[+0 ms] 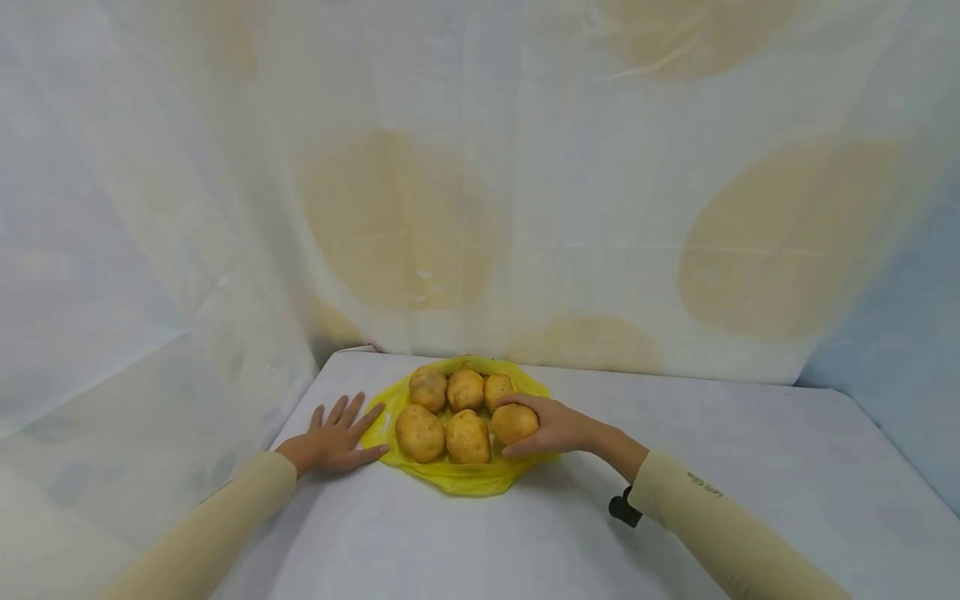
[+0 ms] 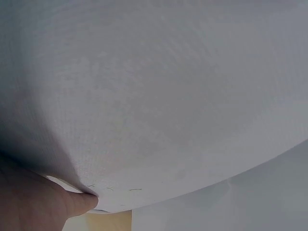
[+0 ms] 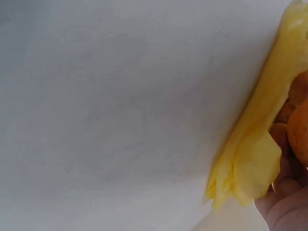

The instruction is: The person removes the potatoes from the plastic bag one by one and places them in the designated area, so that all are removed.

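Several potatoes (image 1: pixel 467 437) lie in two rows on a spread yellow plastic bag (image 1: pixel 471 482). My right hand (image 1: pixel 551 425) grips the front-right potato (image 1: pixel 515 423), thumb on the near side and fingers over the far side. In the right wrist view, part of that potato (image 3: pixel 301 132) shows at the right edge, beside the bag's crumpled rim (image 3: pixel 250 159). My left hand (image 1: pixel 333 437) rests on the table with its fingers spread, its thumb and index finger reaching the bag's left edge. Only part of the left hand (image 2: pixel 43 202) shows in the left wrist view.
The table (image 1: pixel 675 533) has a white cover. A pale sheet with tan round spots (image 1: pixel 585 208) hangs behind it and another sheet (image 1: pixel 112 333) hangs along the left. A small black object (image 1: pixel 625 508) shows under the right wrist.
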Available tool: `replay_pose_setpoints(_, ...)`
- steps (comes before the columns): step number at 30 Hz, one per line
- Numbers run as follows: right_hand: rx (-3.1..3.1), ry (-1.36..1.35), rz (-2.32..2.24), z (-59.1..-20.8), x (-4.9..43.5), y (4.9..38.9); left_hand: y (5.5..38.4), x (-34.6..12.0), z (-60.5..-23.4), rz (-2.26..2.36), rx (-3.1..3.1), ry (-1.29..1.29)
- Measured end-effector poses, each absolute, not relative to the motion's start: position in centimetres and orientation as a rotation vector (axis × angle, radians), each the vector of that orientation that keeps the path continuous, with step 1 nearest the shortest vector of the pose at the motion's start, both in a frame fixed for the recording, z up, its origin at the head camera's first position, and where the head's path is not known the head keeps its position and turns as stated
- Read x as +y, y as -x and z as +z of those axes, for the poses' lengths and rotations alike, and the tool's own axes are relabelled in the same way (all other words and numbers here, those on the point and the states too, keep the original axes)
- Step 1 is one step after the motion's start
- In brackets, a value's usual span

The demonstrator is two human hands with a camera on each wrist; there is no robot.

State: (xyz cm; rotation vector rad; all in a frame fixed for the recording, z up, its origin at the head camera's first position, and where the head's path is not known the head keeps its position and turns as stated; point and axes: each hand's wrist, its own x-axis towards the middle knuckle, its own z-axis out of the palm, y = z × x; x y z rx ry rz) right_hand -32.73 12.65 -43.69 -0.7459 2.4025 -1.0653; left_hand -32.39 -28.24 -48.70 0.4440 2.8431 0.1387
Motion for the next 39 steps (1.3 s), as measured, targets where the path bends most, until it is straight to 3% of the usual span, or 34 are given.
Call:
replay_pose_setpoints(20, 2.383, 0.791, -1.155, -40.7, 14.5, 33.1, 32.6, -28.4, -48.8, 0.128, 2.857, -0.460)
replay_pose_setpoints(39, 2.236, 0.665, -1.367, -40.7, 15.5, 33.3, 32.4, -28.4, -48.8, 0.151, 2.858, -0.447)
